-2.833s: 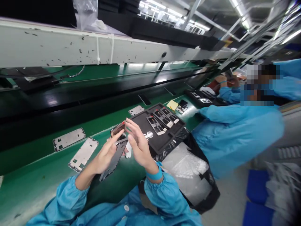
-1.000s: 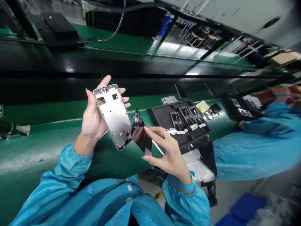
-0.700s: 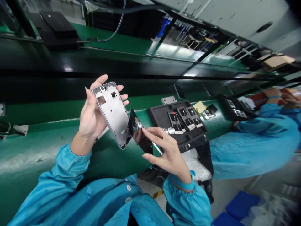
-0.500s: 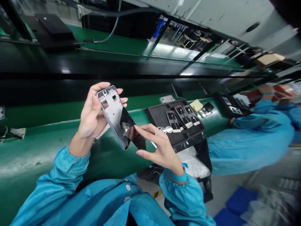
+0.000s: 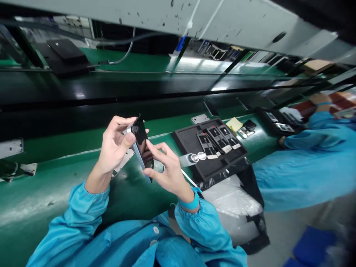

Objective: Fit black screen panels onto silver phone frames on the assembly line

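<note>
My left hand (image 5: 114,148) holds a silver phone mid-frame (image 5: 138,162) nearly edge-on. A black glossy phone screen panel (image 5: 139,135) lies against the frame's face. My right hand (image 5: 164,170) grips the panel's lower part, its fingertips on the black surface. Behind my left wrist, a second metal mid-frame (image 5: 122,163) lies on the green conveyor belt (image 5: 55,167), partly hidden by my hand. A round metal-and-transparent piece (image 5: 194,158) sits at the black foam tray's (image 5: 189,139) near edge.
The tray holds several phone parts in slots. Beyond it are a yellow sticky note (image 5: 233,125) and a co-worker's blue sleeve (image 5: 311,144) beside a second black tray (image 5: 274,120). A plastic-filled black bag (image 5: 233,207) hangs below the belt. A white beam (image 5: 178,11) runs overhead.
The black panel has moved from my right hand onto the frame's face, and my left hand has turned the frame edge-on. The view has tilted slightly.
</note>
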The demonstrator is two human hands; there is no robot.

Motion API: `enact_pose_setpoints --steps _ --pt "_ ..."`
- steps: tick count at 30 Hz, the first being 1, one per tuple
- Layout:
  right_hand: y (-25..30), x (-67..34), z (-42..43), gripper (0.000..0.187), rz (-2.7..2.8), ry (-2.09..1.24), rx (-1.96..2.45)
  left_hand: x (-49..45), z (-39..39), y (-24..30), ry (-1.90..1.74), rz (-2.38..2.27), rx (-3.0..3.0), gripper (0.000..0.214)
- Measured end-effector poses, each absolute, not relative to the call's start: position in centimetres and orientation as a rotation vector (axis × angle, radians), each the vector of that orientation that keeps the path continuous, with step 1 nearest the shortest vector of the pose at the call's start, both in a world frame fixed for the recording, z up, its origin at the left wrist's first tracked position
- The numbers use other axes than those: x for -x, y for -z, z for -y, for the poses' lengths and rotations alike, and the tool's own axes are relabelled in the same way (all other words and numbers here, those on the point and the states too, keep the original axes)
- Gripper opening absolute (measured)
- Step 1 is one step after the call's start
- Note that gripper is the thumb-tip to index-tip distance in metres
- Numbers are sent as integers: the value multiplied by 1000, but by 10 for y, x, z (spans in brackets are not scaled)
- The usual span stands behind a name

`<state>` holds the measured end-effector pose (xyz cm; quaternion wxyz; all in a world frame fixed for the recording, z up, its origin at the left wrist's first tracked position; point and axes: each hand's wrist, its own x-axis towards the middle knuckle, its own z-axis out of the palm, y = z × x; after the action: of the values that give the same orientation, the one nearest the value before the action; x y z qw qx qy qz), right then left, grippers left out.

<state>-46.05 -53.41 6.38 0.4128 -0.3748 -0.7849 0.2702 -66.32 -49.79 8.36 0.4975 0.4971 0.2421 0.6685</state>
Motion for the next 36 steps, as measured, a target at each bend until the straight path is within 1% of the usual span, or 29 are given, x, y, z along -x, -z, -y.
enact_pose_setpoints --steps 5,8,10,12,14,16,18,20,25,29,32,34,36 --pt "-48 468 526 64 1937 -639 879 649 506 -85 -1598 -571 -1084 51" --pt "-38 474 527 61 1920 -614 930 634 508 -84 -1582 -553 -996 58" --pt "-39 475 529 65 1917 -592 964 627 510 -84 -1581 -565 -921 59" --pt "-47 474 529 76 1837 -623 998 623 512 -85 -1579 -610 -877 57" --pt "-61 470 526 85 1696 -771 1029 621 515 -85 -1551 -664 -881 59" --pt "-75 465 522 87 1576 -1026 1042 619 519 -85 -1480 -691 -947 60" --pt "-85 461 519 83 1511 -1257 1016 618 523 -85 -1420 -707 -1032 57" --pt "-90 458 519 76 1468 -1355 965 616 528 -86 -1383 -726 -1099 56" --pt "-94 458 525 72 1444 -1323 961 609 537 -86 -1389 -835 -1148 54" --pt "-89 454 529 72 1499 -1204 977 609 528 -87 -1570 -892 -1088 51" --pt "-79 445 544 72 1713 -1236 947 615 519 -99 -1627 -814 -903 53" --pt "-72 438 559 68 1880 -1260 903 618 519 -113 -1615 -737 -842 54" --pt "-67 431 573 62 1973 -1213 847 618 525 -125 -1607 -679 -846 55"
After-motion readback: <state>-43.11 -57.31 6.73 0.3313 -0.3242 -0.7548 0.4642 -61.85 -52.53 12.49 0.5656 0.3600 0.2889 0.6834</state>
